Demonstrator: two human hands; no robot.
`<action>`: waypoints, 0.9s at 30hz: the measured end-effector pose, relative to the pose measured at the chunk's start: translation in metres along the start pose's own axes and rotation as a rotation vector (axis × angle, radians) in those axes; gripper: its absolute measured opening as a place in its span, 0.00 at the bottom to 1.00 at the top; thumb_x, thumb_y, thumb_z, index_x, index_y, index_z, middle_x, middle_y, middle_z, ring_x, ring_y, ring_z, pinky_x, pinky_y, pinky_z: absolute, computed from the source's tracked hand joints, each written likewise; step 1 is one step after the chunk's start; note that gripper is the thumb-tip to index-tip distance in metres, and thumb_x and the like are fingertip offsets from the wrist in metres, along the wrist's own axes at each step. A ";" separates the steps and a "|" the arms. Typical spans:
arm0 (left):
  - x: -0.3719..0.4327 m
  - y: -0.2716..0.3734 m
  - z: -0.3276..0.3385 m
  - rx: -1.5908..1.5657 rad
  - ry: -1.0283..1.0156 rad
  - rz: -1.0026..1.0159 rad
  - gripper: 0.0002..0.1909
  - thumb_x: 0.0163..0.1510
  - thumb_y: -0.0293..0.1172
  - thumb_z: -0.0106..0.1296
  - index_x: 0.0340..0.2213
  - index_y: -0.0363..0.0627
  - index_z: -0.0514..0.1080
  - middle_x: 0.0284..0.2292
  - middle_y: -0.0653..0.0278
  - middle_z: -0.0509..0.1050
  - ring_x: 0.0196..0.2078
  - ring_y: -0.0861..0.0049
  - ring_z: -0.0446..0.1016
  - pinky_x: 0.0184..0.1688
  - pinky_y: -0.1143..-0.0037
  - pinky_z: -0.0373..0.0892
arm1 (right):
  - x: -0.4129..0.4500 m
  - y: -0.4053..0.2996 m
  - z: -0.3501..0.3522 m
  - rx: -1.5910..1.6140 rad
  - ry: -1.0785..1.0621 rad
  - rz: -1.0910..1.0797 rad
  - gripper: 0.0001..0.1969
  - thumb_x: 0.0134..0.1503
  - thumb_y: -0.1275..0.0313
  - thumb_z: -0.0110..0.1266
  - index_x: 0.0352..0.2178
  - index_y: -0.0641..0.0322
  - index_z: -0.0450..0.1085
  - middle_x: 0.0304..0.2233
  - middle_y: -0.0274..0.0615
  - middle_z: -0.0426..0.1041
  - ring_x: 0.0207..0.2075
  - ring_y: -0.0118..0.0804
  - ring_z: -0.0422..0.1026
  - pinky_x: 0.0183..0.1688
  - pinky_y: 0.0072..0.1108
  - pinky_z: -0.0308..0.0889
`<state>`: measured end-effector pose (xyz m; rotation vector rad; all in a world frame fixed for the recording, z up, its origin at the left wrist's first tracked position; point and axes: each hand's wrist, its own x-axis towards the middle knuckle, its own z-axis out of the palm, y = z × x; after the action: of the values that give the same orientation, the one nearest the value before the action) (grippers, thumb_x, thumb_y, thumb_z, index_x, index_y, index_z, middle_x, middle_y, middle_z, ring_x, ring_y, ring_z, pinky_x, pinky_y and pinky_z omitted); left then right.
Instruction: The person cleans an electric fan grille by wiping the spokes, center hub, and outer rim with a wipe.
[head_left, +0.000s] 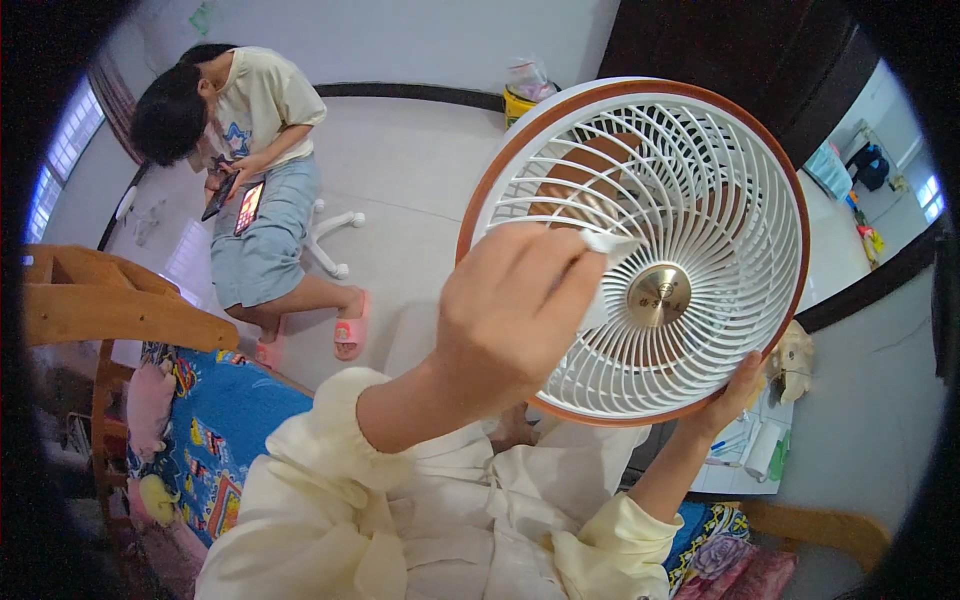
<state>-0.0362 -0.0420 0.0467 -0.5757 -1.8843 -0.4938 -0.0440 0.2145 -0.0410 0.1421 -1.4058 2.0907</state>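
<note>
My left hand is in front of a round fan's white plastic grille, its fingers closed on a crumpled white wipe or tissue. Part of the wipe lies against the slats left of the round metal centre badge, which bears writing. The brown-orange rim frames the grille, and brown blades show behind the slats. My right hand holds the lower right edge of the fan, its thumb on the rim and its other fingers mostly hidden behind.
Another person sits at the left, one phone held and another phone on the lap. A bed with blue patterned bedding and a wooden frame lies lower left. A yellow bin stands behind the fan; a small white table is at the right.
</note>
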 end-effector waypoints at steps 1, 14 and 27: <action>0.004 0.002 0.003 -0.059 -0.021 0.035 0.14 0.33 0.21 0.59 0.28 0.40 0.75 0.30 0.62 0.72 0.32 0.67 0.72 0.32 0.72 0.67 | 0.000 0.000 0.000 -0.020 -0.023 -0.012 0.25 0.63 0.60 0.41 0.55 0.67 0.55 0.52 0.46 0.65 0.50 0.35 0.69 0.52 0.27 0.66; 0.015 -0.006 -0.005 0.109 -0.244 0.272 0.14 0.36 0.29 0.53 0.30 0.44 0.75 0.33 0.68 0.73 0.35 0.74 0.71 0.37 0.73 0.63 | 0.001 -0.001 -0.005 0.001 -0.020 0.017 0.26 0.63 0.61 0.40 0.56 0.70 0.54 0.51 0.47 0.66 0.50 0.35 0.69 0.53 0.27 0.64; -0.023 -0.023 -0.036 0.256 -0.084 -0.030 0.09 0.37 0.25 0.59 0.27 0.45 0.75 0.29 0.71 0.73 0.31 0.74 0.70 0.35 0.74 0.60 | -0.002 -0.003 -0.003 -0.020 0.042 0.033 0.29 0.60 0.62 0.45 0.58 0.69 0.50 0.52 0.50 0.64 0.51 0.41 0.67 0.54 0.30 0.64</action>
<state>-0.0162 -0.0844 0.0365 -0.4039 -1.9999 -0.2441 -0.0404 0.2164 -0.0408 0.0666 -1.4127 2.0937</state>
